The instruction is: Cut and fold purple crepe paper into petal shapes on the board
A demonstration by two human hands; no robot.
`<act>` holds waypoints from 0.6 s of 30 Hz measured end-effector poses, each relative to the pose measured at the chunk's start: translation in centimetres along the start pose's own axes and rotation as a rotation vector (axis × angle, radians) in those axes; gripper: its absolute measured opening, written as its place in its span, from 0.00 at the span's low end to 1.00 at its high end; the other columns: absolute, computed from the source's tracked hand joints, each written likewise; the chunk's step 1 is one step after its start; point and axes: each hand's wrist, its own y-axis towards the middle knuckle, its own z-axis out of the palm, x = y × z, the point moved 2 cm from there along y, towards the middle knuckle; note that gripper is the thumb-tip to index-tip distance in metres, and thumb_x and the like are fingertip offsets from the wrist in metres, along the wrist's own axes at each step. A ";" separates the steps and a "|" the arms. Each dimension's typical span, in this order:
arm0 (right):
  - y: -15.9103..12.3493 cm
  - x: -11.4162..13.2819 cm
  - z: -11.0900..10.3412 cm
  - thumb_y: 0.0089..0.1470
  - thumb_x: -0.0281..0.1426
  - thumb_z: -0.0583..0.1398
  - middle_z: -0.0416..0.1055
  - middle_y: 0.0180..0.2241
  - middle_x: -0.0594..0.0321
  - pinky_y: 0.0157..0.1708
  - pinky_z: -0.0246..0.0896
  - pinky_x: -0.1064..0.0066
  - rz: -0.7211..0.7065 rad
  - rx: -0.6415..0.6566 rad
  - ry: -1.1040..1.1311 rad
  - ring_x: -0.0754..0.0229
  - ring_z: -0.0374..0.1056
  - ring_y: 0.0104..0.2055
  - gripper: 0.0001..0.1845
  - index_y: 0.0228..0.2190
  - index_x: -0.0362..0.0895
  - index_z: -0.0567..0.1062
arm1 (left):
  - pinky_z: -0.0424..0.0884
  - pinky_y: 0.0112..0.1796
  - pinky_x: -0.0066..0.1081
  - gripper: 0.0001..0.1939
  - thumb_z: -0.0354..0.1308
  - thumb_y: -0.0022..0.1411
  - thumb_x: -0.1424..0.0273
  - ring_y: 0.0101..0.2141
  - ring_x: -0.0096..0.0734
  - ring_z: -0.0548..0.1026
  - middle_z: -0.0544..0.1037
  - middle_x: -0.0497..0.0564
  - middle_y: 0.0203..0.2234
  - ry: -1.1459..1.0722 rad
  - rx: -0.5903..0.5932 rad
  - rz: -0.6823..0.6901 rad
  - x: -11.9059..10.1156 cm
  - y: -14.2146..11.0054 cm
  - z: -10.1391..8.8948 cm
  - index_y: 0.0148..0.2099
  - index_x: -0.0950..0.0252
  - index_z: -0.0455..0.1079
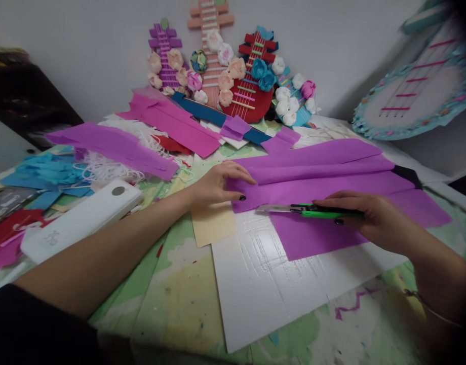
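Note:
In the head view my right hand (373,218) grips a green and black utility knife (320,212), its blade pointing left. The blade lies along the edge of purple crepe paper (316,175), spread in folds across the table. Below the knife, a flap of the same paper rests on a white board (263,289) scored with cut lines. My left hand (221,182) is at the paper's left end, thumb and fingers apart, fingertips on or just above the paper. Under that hand sits a piece of tan card (212,225).
Decorated paper lutes (251,96) with paper flowers stand against the wall. A round light-blue one (415,86) is at right. To the left are a white box-like device (81,220), white yarn (111,157), pink paper (172,121) and blue scraps (50,170).

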 end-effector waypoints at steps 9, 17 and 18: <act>0.0 -0.3 0.0 0.49 0.20 0.53 0.71 0.47 0.56 0.41 0.63 0.62 0.014 0.006 -0.017 0.52 0.68 0.45 0.28 0.50 0.48 0.74 | 0.62 0.52 0.41 0.24 0.64 0.52 0.73 0.50 0.40 0.66 0.72 0.55 0.48 0.067 0.176 -0.095 0.6 -0.6 0.5 0.53 0.62 0.71; 0.0 -0.4 -0.1 0.48 0.22 0.52 0.71 0.46 0.56 0.41 0.62 0.60 0.009 0.005 0.007 0.52 0.68 0.45 0.28 0.50 0.48 0.73 | 0.60 0.53 0.41 0.22 0.64 0.53 0.71 0.51 0.40 0.66 0.72 0.53 0.49 0.077 0.227 -0.124 0.8 -0.6 0.4 0.52 0.61 0.71; 0.0 -0.4 0.0 0.49 0.22 0.52 0.71 0.46 0.56 0.41 0.62 0.61 0.013 0.004 0.006 0.52 0.68 0.45 0.27 0.50 0.48 0.73 | 0.60 0.53 0.41 0.22 0.64 0.53 0.71 0.51 0.39 0.66 0.72 0.53 0.49 0.078 0.231 -0.125 0.8 -0.5 0.4 0.52 0.60 0.71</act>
